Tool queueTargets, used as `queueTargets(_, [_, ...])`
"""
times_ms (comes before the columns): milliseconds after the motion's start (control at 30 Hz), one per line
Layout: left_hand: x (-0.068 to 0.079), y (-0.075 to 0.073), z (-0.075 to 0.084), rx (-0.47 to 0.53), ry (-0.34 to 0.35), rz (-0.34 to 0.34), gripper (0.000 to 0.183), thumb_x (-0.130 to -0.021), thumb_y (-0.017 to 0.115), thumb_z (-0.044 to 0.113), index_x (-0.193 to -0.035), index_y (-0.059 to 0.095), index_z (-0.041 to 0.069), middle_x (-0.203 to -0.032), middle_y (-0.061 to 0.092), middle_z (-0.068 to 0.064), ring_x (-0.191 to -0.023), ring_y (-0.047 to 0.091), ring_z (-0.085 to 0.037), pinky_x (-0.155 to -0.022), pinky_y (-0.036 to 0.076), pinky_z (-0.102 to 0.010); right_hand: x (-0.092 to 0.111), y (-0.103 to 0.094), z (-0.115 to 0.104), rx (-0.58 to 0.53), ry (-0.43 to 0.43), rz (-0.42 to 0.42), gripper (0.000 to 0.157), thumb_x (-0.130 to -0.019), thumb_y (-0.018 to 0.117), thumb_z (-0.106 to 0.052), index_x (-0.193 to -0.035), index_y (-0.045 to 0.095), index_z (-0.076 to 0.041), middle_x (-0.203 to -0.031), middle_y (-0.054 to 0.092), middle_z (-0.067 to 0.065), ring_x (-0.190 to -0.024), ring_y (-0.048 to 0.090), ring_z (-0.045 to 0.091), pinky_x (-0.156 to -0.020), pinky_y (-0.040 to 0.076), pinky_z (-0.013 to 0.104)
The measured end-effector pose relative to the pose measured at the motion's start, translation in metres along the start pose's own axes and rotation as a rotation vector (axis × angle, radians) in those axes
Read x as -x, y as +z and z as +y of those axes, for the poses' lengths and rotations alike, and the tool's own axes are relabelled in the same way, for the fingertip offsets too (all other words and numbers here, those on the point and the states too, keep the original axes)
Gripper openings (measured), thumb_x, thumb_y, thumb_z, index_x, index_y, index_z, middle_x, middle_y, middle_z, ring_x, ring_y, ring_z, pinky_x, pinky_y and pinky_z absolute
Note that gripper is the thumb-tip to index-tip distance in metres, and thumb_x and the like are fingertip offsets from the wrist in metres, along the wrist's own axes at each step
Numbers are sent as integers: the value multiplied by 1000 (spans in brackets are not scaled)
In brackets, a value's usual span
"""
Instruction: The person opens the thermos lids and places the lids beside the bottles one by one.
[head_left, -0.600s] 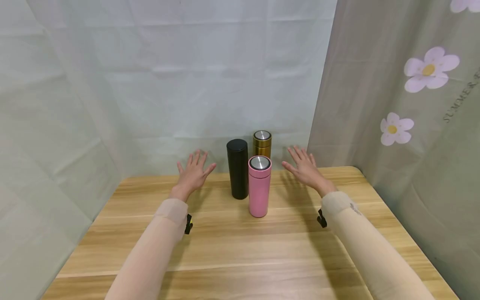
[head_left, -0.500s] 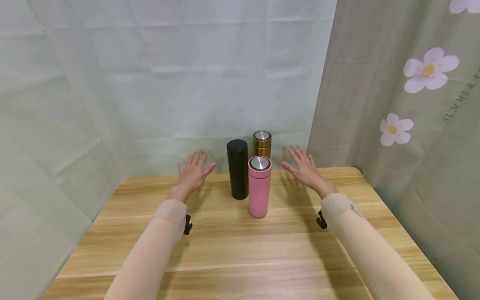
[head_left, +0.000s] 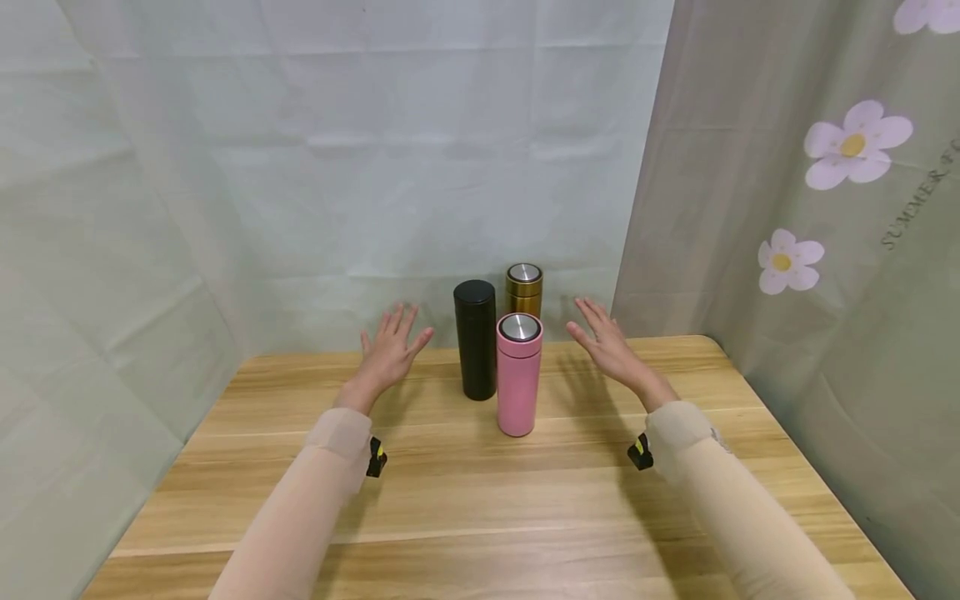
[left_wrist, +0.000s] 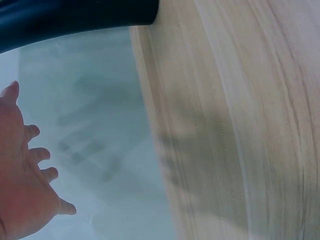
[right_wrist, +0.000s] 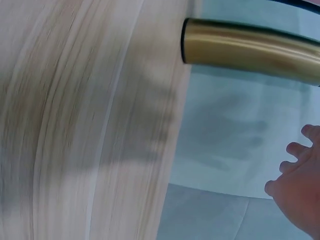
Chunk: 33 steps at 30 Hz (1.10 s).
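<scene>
Three thermos flasks stand upright in a close group near the table's back edge. The pink flask (head_left: 517,387) with a silver lid top is foremost. Behind it on the left is the black flask (head_left: 476,342), and the gold flask (head_left: 524,292) stands at the back, its lower part hidden by the pink one. My left hand (head_left: 387,354), fingers spread, hovers left of the black flask. Over on the right, my right hand (head_left: 611,346) is held with fingers extended beside the gold flask. Both hands hold nothing. In the right wrist view the gold flask (right_wrist: 250,50) is nearest that hand.
The wood-grain table (head_left: 450,517) has its back edge against a pale cloth backdrop (head_left: 420,167). A grey curtain (head_left: 705,208) with flower prints hangs along the right side. Shadows of both arms fall across the tabletop.
The right hand has turned slightly, its fingers now closer together. The left hand has turned a little too. The flasks stand where they were; the head view has shifted slightly.
</scene>
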<state>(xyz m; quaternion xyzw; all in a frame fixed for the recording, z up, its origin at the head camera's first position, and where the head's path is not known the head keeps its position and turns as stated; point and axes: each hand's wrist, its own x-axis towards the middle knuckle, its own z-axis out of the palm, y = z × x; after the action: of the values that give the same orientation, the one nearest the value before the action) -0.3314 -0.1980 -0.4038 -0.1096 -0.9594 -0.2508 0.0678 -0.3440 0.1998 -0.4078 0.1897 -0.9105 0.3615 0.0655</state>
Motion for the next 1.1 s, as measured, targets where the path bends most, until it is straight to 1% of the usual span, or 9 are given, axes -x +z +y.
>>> queueTargets(167, [1, -3, 2, 44, 2, 14, 76, -111, 31, 58, -167, 15, 9, -173, 4, -20, -157, 2, -46, -114, -10, -77, 3, -1, -5, -73, -5, -7, 68, -113, 40, -41, -166, 19, -5, -171, 10, 23, -157, 0, 46, -123, -3, 66])
queueTargets(300, [1, -6, 3, 62, 8, 16, 76, -111, 31, 57, -168, 14, 10, -173, 4, -20, -158, 2, -45, -114, -7, -78, 6, -1, -10, -117, -7, -9, 66, -113, 42, -38, -166, 20, -6, -172, 10, 22, -157, 0, 46, -122, 1, 68])
queueTargets(467, [1, -6, 5, 77, 24, 22, 76, -111, 30, 58, -168, 15, 10, -173, 5, -20, -157, 3, -47, -113, -3, -81, 12, -2, -17, -187, -3, -21, 67, -113, 42, -41, -167, 17, -11, -172, 7, 20, -158, 1, 42, -120, 7, 71])
queueTargets(600, [2, -5, 7, 104, 39, 37, 79, -110, 29, 61, -167, 16, 9, -172, 6, -21, -157, 5, -48, -112, -2, -82, 18, -2, -23, -248, 7, -38, 66, -113, 40, -42, -168, 15, -17, -173, 4, 17, -159, -1, 38, -120, 7, 71])
queueTargets(733, [3, -3, 8, 125, 40, 38, 82, -108, 26, 66, -168, 15, 10, -173, 5, -21, -157, 3, -47, -114, -3, -80, 20, -1, -28, -260, -3, -39, 64, -113, 39, -40, -168, 15, -17, -174, 5, 17, -159, -1, 37, -121, 7, 70])
queueTargets(867, [6, -4, 9, 146, 34, 31, 79, -109, 28, 63, -168, 15, 12, -173, 4, -20, -158, 2, -45, -115, -4, -78, 21, -1, -31, -266, -23, -33, 64, -113, 39, -38, -168, 16, -15, -173, 7, 18, -159, 1, 37, -121, 8, 70])
queueTargets(967, [7, -5, 9, 165, 29, 27, 75, -111, 30, 58, -168, 15, 12, -173, 5, -20, -158, 2, -45, -115, -3, -78, 22, -2, -33, -279, -28, -35, 63, -113, 40, -37, -168, 16, -17, -173, 6, 17, -159, 1, 37, -121, 9, 71])
queueTargets(1100, [8, -5, 9, 202, 19, 25, 73, -111, 30, 56, -168, 15, 13, -173, 5, -19, -158, 2, -45, -116, -3, -77, 25, -3, -37, -300, -20, -33, 62, -113, 41, -35, -168, 17, -19, -174, 7, 15, -159, 2, 37, -120, 9, 72])
